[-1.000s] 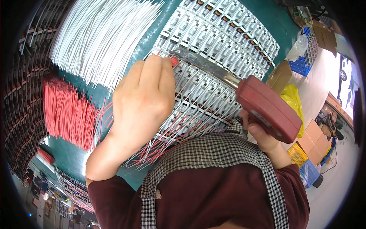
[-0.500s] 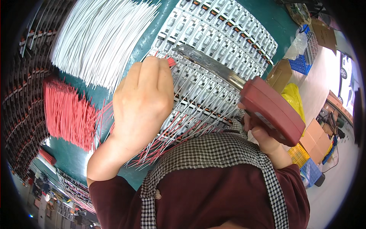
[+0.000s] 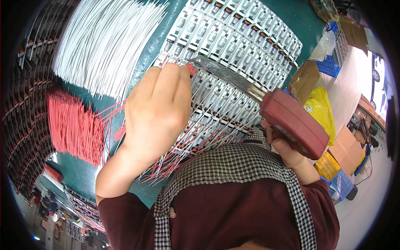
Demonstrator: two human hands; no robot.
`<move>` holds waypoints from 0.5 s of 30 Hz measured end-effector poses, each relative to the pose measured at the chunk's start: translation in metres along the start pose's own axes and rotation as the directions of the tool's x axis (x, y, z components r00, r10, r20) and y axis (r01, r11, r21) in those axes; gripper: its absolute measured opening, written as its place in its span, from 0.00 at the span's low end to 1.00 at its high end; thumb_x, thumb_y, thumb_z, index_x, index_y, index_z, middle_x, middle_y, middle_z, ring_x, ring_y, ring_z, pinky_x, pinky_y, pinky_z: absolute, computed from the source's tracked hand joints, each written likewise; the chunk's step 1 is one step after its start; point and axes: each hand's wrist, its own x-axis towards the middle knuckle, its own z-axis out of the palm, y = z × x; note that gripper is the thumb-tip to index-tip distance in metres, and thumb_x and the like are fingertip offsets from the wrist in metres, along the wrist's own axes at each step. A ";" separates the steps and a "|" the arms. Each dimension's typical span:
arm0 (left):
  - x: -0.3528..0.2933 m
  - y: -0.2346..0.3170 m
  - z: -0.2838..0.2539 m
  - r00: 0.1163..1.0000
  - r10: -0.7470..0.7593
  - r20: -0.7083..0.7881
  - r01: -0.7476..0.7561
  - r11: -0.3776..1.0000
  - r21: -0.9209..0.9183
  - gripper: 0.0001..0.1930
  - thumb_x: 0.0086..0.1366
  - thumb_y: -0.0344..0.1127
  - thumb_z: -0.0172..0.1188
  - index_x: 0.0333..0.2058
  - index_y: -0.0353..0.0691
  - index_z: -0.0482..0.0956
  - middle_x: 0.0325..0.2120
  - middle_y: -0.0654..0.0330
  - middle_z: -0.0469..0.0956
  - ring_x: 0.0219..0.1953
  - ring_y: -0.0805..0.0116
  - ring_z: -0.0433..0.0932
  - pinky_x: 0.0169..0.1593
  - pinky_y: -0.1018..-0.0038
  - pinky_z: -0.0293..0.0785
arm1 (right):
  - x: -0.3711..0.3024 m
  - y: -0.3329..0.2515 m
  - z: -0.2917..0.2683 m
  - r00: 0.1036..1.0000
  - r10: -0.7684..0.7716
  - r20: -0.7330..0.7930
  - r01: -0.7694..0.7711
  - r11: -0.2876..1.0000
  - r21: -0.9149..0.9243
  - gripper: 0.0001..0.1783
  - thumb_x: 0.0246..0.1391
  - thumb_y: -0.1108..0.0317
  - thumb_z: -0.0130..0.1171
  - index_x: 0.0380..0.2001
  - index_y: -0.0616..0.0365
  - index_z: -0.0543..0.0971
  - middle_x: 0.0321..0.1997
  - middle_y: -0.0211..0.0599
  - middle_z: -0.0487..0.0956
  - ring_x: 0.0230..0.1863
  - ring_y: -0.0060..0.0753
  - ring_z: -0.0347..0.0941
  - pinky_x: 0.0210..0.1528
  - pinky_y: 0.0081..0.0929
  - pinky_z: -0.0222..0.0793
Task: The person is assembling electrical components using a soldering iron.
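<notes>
My left hand (image 3: 157, 100) is closed on a bundle of red wires, palm down over the rows of small modules. The red wire ends (image 3: 192, 69) poke out by the fingertips, and more red wire (image 3: 119, 132) shows beside the wrist. My right hand (image 3: 287, 150) grips a hand tool (image 3: 293, 123) with a blocky dark red body and a long, worn metal shaft. Its tip lies close to the left fingertips, over the white and grey modules (image 3: 246, 50). White and red wires (image 3: 196, 139) trail from the nearer modules toward my apron. Most right-hand fingers are hidden behind the tool.
A large heap of white wires (image 3: 104, 46) lies on the green table (image 3: 79, 177) at far left, with a pile of red wires (image 3: 75, 125) nearer. Dark racks (image 3: 25, 104) stand along the left. Cardboard boxes (image 3: 306, 81), a yellow bag (image 3: 323, 112) and plastic crates (image 3: 327, 166) sit at right.
The tool has shifted slightly down and left, its tip still by the left fingertips. The left hand has moved slightly, and more red wire now shows beside its wrist.
</notes>
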 end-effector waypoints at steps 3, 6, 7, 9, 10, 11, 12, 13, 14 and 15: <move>0.001 0.000 0.000 1.000 0.019 -0.011 -0.019 1.000 0.009 0.09 0.43 0.24 0.55 0.27 0.33 0.72 0.20 0.61 0.62 0.22 0.69 0.66 0.20 0.75 0.64 | 0.003 0.000 0.003 1.000 -0.022 -0.002 0.022 1.000 -0.016 0.27 0.39 0.58 0.66 0.43 0.58 0.76 0.54 0.52 0.69 0.55 0.50 0.66 0.54 0.36 0.64; 0.000 0.001 -0.002 1.000 -0.001 0.015 0.000 1.000 0.015 0.08 0.43 0.24 0.55 0.27 0.33 0.72 0.20 0.61 0.62 0.22 0.69 0.66 0.21 0.75 0.65 | 0.000 0.004 -0.004 0.999 -0.046 0.005 0.047 0.998 -0.030 0.27 0.39 0.58 0.66 0.43 0.58 0.76 0.54 0.52 0.69 0.55 0.49 0.66 0.53 0.36 0.64; 0.000 0.001 -0.003 1.000 -0.001 0.024 0.001 1.000 0.015 0.09 0.43 0.24 0.55 0.27 0.33 0.72 0.21 0.61 0.62 0.23 0.69 0.66 0.21 0.75 0.65 | 0.000 0.003 -0.003 0.999 -0.054 0.003 0.054 0.998 -0.036 0.27 0.39 0.58 0.66 0.43 0.58 0.76 0.54 0.52 0.69 0.55 0.49 0.66 0.53 0.35 0.64; 0.001 0.002 -0.003 0.999 0.001 0.033 -0.001 1.000 0.015 0.09 0.43 0.24 0.55 0.27 0.33 0.72 0.21 0.61 0.62 0.23 0.69 0.66 0.21 0.75 0.65 | 0.004 0.001 0.005 0.998 -0.068 0.000 0.068 0.997 -0.046 0.27 0.39 0.58 0.66 0.43 0.58 0.76 0.54 0.52 0.69 0.55 0.49 0.67 0.53 0.35 0.65; 0.001 0.002 -0.003 0.999 -0.003 0.042 0.003 1.000 0.012 0.09 0.43 0.24 0.55 0.28 0.33 0.72 0.21 0.61 0.62 0.23 0.69 0.66 0.21 0.75 0.65 | 0.003 0.002 0.005 0.997 -0.076 0.001 0.076 0.996 -0.051 0.27 0.39 0.58 0.66 0.43 0.58 0.76 0.54 0.52 0.69 0.55 0.49 0.67 0.53 0.35 0.65; 0.001 0.002 -0.003 0.999 -0.007 0.052 0.006 1.000 0.009 0.09 0.43 0.24 0.55 0.28 0.32 0.72 0.22 0.60 0.62 0.23 0.68 0.66 0.21 0.75 0.65 | 0.004 0.002 0.004 0.996 -0.084 0.003 0.084 0.995 -0.056 0.27 0.39 0.58 0.66 0.43 0.58 0.76 0.54 0.52 0.69 0.55 0.49 0.67 0.53 0.35 0.65; 0.002 0.001 -0.003 0.999 -0.007 0.053 0.006 1.000 0.010 0.09 0.43 0.24 0.55 0.28 0.32 0.72 0.22 0.60 0.62 0.23 0.68 0.66 0.21 0.75 0.65 | 0.007 0.003 0.004 0.996 -0.092 0.004 0.092 0.994 -0.060 0.26 0.39 0.58 0.66 0.43 0.58 0.76 0.54 0.52 0.69 0.55 0.49 0.67 0.53 0.35 0.65; 0.001 0.001 -0.003 0.999 -0.006 0.048 0.005 1.000 0.007 0.09 0.44 0.24 0.55 0.28 0.32 0.72 0.22 0.60 0.62 0.24 0.68 0.66 0.21 0.74 0.65 | 0.003 0.003 0.002 0.995 -0.100 0.008 0.100 0.993 -0.066 0.26 0.39 0.58 0.66 0.43 0.59 0.76 0.54 0.52 0.69 0.55 0.49 0.67 0.53 0.35 0.65; 0.000 0.000 -0.003 0.999 -0.005 0.044 0.004 1.000 0.005 0.09 0.44 0.24 0.55 0.28 0.32 0.72 0.22 0.60 0.62 0.24 0.68 0.66 0.21 0.74 0.65 | -0.004 0.006 -0.008 0.994 -0.108 0.011 0.108 0.992 -0.071 0.26 0.39 0.58 0.66 0.43 0.59 0.76 0.54 0.52 0.69 0.55 0.49 0.67 0.53 0.35 0.65; -0.001 0.000 -0.004 0.999 -0.007 0.044 0.007 1.000 0.006 0.09 0.44 0.24 0.55 0.28 0.32 0.72 0.22 0.60 0.62 0.24 0.68 0.66 0.21 0.74 0.65 | -0.004 0.006 -0.008 0.993 -0.116 0.015 0.117 0.990 -0.076 0.26 0.39 0.58 0.66 0.43 0.59 0.76 0.54 0.52 0.69 0.54 0.49 0.67 0.53 0.35 0.65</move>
